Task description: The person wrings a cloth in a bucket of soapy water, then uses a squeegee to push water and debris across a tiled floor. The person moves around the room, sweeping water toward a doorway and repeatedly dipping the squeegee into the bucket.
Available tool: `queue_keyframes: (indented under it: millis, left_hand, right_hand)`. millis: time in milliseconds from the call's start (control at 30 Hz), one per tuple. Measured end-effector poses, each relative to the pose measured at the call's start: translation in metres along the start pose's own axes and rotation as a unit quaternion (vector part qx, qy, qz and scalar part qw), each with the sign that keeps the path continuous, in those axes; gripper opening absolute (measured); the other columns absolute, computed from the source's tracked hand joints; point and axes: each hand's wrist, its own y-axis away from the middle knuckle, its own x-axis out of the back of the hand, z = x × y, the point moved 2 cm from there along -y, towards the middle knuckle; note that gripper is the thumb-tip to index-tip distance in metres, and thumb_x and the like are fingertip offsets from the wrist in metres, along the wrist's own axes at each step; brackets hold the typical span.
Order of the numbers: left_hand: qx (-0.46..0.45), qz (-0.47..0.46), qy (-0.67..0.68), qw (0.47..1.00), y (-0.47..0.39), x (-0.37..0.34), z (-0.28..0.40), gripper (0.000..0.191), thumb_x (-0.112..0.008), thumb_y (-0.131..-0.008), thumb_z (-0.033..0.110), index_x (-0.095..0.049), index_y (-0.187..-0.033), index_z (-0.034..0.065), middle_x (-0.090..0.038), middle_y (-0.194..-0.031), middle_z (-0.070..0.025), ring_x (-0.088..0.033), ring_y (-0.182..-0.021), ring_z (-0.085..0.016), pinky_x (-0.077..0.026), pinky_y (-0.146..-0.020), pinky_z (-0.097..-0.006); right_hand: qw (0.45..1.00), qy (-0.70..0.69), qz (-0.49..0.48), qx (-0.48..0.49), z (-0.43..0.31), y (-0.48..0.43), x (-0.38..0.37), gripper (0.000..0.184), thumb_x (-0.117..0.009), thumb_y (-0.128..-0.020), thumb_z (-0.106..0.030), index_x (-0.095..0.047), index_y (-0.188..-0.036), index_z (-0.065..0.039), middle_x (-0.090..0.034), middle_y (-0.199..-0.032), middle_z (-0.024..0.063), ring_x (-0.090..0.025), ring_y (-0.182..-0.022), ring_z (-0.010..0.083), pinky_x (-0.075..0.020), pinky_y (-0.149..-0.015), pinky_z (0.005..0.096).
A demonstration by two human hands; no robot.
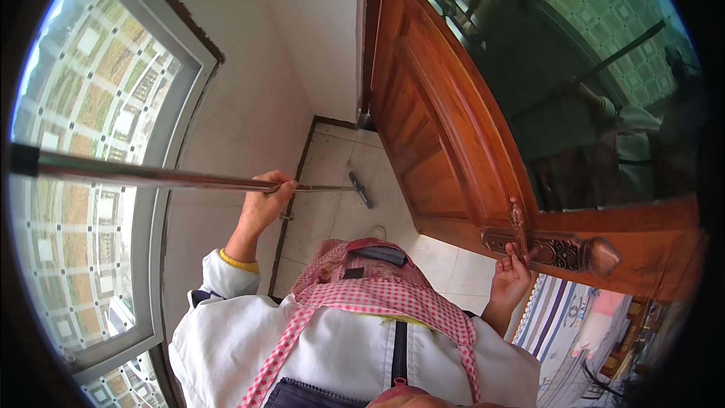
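Note:
My left hand (271,194) is closed around a long metal pole (147,174) with a black end cap. The pole runs down to a narrow dark head (360,190) resting on the tiled floor. On the right, my right hand (512,273) has its fingers curled at the lever of an ornate copper-coloured door handle (517,226). That handle is mounted on a reddish-brown wooden door (453,141) with a dark glass panel (578,102), which reflects an arm and the pole. A pink checked apron (385,294) covers my front.
A large window (90,192) in a grey metal frame is at the left, next to a pale wall (243,73). Light floor tiles (325,153) lie between wall and door. Beyond the door's edge, striped patterned fabric (566,317) shows at the lower right.

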Motion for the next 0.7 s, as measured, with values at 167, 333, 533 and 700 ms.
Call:
queue_keyframes:
  millis: [167,333,533,700]
  left_hand:
    - [-0.015,0.002,-0.025,1.0,-0.005,0.005,0.021,0.014,-0.059,-0.082,0.01,-0.063,-0.084,-0.0033,-0.063,-0.067,-0.0065,-0.055,-0.062,-0.009,-0.045,-0.057,-0.0243]
    - [0.017,0.004,0.035,0.999,-0.015,0.005,0.033,0.012,-0.062,-0.082,0.006,-0.064,-0.088,-0.0038,-0.065,-0.095,-0.0146,-0.058,-0.082,-0.013,-0.047,-0.073,-0.0261]
    - [0.007,-0.015,0.023,1.0,-0.048,0.005,0.029,0.011,-0.06,-0.082,0.005,-0.065,-0.089,-0.0014,-0.064,-0.102,-0.017,-0.059,-0.086,-0.017,-0.047,-0.075,-0.0283]
    - [0.008,0.011,0.035,0.999,-0.076,0.0,0.015,0.01,-0.06,-0.081,0.004,-0.065,-0.089,0.0003,-0.063,-0.105,-0.0163,-0.06,-0.089,-0.018,-0.048,-0.074,-0.0288]
  right_hand:
    - [0.99,0.125,0.058,0.039,0.029,-0.023,-0.015,0.032,-0.052,-0.081,-0.005,-0.054,-0.112,0.001,-0.061,-0.085,0.0109,-0.051,-0.058,0.0082,-0.0439,-0.054,0.0235]
    - [0.938,0.244,-0.189,-0.159,0.114,-0.069,-0.071,0.026,-0.052,-0.082,-0.005,-0.056,-0.107,0.001,-0.061,-0.08,0.0122,-0.053,-0.055,0.0134,-0.046,-0.048,0.0271]
    - [0.811,0.341,-0.287,-0.378,0.25,-0.109,-0.18,0.026,-0.052,-0.09,-0.024,-0.055,-0.104,-0.002,-0.062,-0.077,0.0125,-0.056,-0.052,0.0154,-0.0488,-0.049,0.0286]
    - [0.824,0.318,-0.258,-0.391,0.318,-0.144,-0.232,0.029,-0.056,-0.087,-0.028,-0.055,-0.101,-0.004,-0.064,-0.077,0.0119,-0.056,-0.053,0.0147,-0.0488,-0.05,0.0287]
